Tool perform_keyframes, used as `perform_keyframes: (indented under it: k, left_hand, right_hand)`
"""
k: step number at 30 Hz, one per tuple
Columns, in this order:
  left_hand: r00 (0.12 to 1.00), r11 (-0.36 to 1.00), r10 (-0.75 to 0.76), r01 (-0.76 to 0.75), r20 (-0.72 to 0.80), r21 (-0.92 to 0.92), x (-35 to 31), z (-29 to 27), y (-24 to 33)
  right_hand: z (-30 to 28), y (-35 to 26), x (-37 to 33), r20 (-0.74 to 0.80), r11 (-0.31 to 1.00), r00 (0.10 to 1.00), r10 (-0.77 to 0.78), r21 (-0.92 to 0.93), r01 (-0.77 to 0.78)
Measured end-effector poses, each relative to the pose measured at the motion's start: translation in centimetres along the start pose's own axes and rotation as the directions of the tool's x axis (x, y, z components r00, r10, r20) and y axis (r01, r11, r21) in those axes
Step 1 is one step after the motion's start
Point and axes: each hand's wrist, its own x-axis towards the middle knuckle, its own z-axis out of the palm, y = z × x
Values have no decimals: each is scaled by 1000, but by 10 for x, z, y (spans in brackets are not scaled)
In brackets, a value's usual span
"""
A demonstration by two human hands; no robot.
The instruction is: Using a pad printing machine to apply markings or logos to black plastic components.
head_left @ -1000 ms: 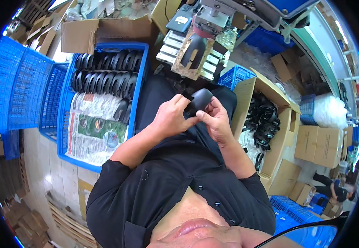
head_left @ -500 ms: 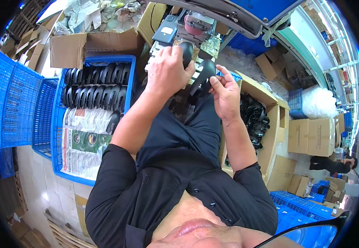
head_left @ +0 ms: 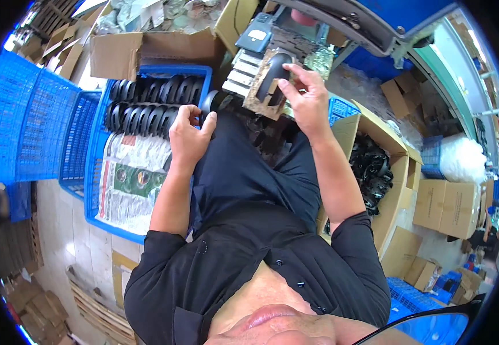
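Observation:
My left hand (head_left: 189,137) is closed on a black curved shell (head_left: 208,103), beside the blue crate's right edge. My right hand (head_left: 310,103) pinches the right edge of another black curved shell (head_left: 275,72), which lies on a worn brown block-shaped fixture (head_left: 254,104). Behind my left hand, the blue crate (head_left: 90,198) contains two rows of similar black shells (head_left: 137,119) standing on edge. Printed paper sheets (head_left: 131,178) line its nearer part.
An open carton (head_left: 370,230) of black parts (head_left: 370,172) stands right of my legs. A machine with a metal frame (head_left: 370,34) overhangs the fixture. Another carton (head_left: 114,54) with crumpled plastic stands behind the crate. Stacked blue baskets (head_left: 25,126) rise at the left.
My left hand has left the fixture and moved left and nearer, carrying a black shell. My right hand has brought its shell up onto the fixture. The whole view has shifted slightly.

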Motion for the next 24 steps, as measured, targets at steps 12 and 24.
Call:
perform_keyframes:
  k: [12, 24]
  left_hand:
    - [1000, 936, -27, 26, -3, 350, 103, 42, -114]
    - [992, 989, 128, -126, -16, 74, 4, 50, -91]
  right_hand:
    - [-130, 146, -134, -297, 891, 844, 446, 65, -449]
    - [-231, 242, -210, -487, 354, 729, 481, -653, -670]
